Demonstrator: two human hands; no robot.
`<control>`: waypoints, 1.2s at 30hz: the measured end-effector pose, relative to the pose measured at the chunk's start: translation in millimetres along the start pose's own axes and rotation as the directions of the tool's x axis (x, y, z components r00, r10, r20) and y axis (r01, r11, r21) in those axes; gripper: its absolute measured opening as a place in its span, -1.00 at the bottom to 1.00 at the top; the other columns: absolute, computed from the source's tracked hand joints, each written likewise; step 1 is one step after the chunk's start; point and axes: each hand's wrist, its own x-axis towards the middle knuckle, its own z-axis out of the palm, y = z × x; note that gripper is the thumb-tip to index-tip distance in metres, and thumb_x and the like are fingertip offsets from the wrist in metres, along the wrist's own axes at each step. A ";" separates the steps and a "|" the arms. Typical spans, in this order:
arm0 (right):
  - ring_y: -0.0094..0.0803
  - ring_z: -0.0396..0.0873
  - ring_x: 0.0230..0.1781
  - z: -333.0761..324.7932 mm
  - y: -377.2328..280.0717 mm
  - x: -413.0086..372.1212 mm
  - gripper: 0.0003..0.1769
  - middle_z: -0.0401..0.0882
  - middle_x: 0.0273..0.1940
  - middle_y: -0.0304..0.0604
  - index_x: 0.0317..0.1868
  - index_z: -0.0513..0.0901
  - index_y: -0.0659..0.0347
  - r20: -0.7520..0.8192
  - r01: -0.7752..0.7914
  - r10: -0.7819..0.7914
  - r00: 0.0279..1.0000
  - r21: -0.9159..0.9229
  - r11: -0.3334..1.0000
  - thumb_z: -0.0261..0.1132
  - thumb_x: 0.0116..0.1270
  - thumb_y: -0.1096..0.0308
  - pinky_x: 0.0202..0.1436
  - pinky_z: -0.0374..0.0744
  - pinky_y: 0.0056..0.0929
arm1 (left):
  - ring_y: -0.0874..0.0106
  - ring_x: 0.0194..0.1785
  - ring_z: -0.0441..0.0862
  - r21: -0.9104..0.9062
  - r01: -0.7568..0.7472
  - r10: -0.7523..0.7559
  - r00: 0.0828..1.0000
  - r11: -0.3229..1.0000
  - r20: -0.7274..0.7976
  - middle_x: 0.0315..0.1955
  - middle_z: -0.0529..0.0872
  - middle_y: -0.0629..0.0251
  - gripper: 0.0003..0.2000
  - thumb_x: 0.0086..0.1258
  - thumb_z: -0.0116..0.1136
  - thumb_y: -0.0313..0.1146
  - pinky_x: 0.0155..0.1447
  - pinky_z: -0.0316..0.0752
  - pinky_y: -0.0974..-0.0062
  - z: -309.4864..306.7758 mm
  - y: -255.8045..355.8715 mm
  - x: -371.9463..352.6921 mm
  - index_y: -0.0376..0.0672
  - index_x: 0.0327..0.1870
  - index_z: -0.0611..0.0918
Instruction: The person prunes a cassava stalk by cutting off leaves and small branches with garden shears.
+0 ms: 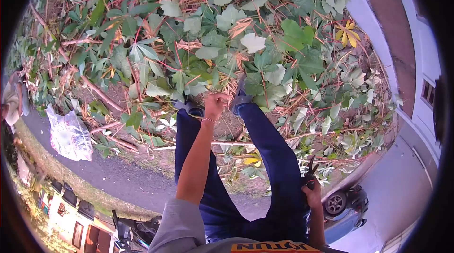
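Note:
My left hand [215, 105] reaches down between my lower legs, just above the cut leaves and dry stalks, its fingers curled together; whatever they may hold is too small to make out. Beside my right thigh, my right hand [312, 192] is wrapped round the dark handles of pruning shears [311, 170], whose blades point up and away from me. Green leaves [213, 45] with red stems cover the ground in front of my feet.
A clear plastic bag [70, 135] lies at the left by the paved path [123, 177]. Long cut branches [101, 93] stretch across the ground. A parked car [347, 210] stands at the lower right, a motorbike [135, 231] at the lower left. A white wall [371, 21] borders the right.

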 end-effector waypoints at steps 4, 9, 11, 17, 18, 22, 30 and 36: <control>-0.36 0.56 -0.33 15.5 5.1 -14.2 -0.54 0.60 -0.35 -0.10 -0.05 0.56 0.33 -0.149 0.241 -0.247 0.957 -0.057 0.969 0.35 -0.02 0.36 -0.18 0.53 -0.35 | 0.36 -0.32 0.78 0.118 -0.251 0.262 0.961 0.961 -0.088 -0.29 0.75 0.12 -0.74 0.28 -0.20 -0.79 -0.28 0.64 0.53 -43.7 103.6 -70.7 -0.34 -0.31 0.59; -0.22 0.61 -0.36 18.6 11.1 -23.3 -0.55 0.62 -0.38 -0.05 -0.10 0.59 0.29 -0.112 0.262 -0.255 0.960 0.045 0.964 0.40 -0.05 0.31 -0.20 0.55 -0.27 | 0.49 -0.35 0.72 0.058 -0.494 0.488 0.826 0.868 -0.282 -0.10 0.74 0.00 -0.78 0.41 -0.08 -0.73 -0.34 0.55 0.64 -104.7 227.4 -167.8 -0.30 0.01 0.42; -0.24 0.59 -0.39 25.7 -6.8 -32.4 -0.59 0.61 -0.41 -0.08 -0.15 0.57 0.31 -0.186 0.312 -0.299 0.936 0.048 0.949 0.39 -0.02 0.32 -0.24 0.53 -0.27 | 0.54 -0.38 0.69 0.064 -0.455 0.449 0.830 0.888 -0.329 -0.03 0.73 -0.01 -0.73 0.47 -0.03 -0.64 -0.35 0.47 0.68 -127.1 274.0 -211.4 -0.28 0.15 0.38; -0.25 0.60 -0.35 15.4 -112.6 -119.5 -0.47 0.60 -0.37 -0.07 -0.07 0.54 0.40 -0.403 0.639 -0.570 0.716 0.049 0.768 0.41 -0.08 0.31 -0.13 0.54 -0.35 | 0.57 -0.34 0.67 -0.097 -0.590 0.526 0.774 0.802 -0.353 -0.09 0.77 0.12 -0.70 0.51 0.07 -0.48 -0.31 0.46 0.64 -164.0 388.2 -335.6 -0.43 0.19 0.52; -0.27 0.62 -0.30 12.3 -129.7 -137.5 -0.48 0.64 -0.31 -0.05 -0.04 0.55 0.38 -0.390 0.693 -0.609 0.691 0.113 0.712 0.39 -0.06 0.36 -0.11 0.54 -0.35 | 0.57 -0.34 0.67 -0.087 -0.619 0.562 0.756 0.781 -0.336 -0.09 0.77 0.12 -0.70 0.51 0.07 -0.48 -0.31 0.46 0.64 -165.9 401.8 -352.6 -0.43 0.19 0.52; -0.43 0.60 -0.22 19.7 -189.6 -207.6 -0.53 0.67 -0.19 -0.13 -0.03 0.57 0.34 -0.308 0.758 -0.698 0.647 0.361 0.544 0.35 -0.03 0.45 -0.08 0.53 -0.42 | 0.59 -0.32 0.66 -0.132 -0.671 0.575 0.706 0.729 -0.413 -0.14 0.78 0.13 -0.67 0.50 0.12 -0.46 -0.30 0.46 0.66 -178.4 415.7 -435.4 -0.39 0.21 0.56; -0.40 0.51 -0.24 77.5 -254.8 -336.2 -0.53 0.58 -0.29 -0.18 -0.05 0.57 0.29 -0.080 0.856 -0.914 0.398 0.390 0.339 0.40 -0.06 0.41 -0.10 0.48 -0.39 | 0.61 -0.35 0.64 -0.090 -0.736 0.648 0.641 0.671 -0.412 -0.14 0.79 0.11 -0.70 0.47 0.14 -0.49 -0.18 0.55 0.62 -238.8 416.3 -502.5 -0.37 0.16 0.62; -0.29 0.51 -0.29 78.2 -287.7 -388.2 -0.60 0.56 -0.33 -0.12 -0.17 0.54 0.31 0.006 0.919 -0.945 0.328 0.231 0.321 0.42 -0.04 0.34 -0.12 0.46 -0.34 | 0.65 -0.39 0.60 -0.046 -0.791 0.719 0.577 0.610 -0.387 -0.19 0.79 0.17 -0.75 0.43 0.18 -0.52 -0.32 0.45 0.71 -243.2 446.6 -531.1 -0.35 0.09 0.67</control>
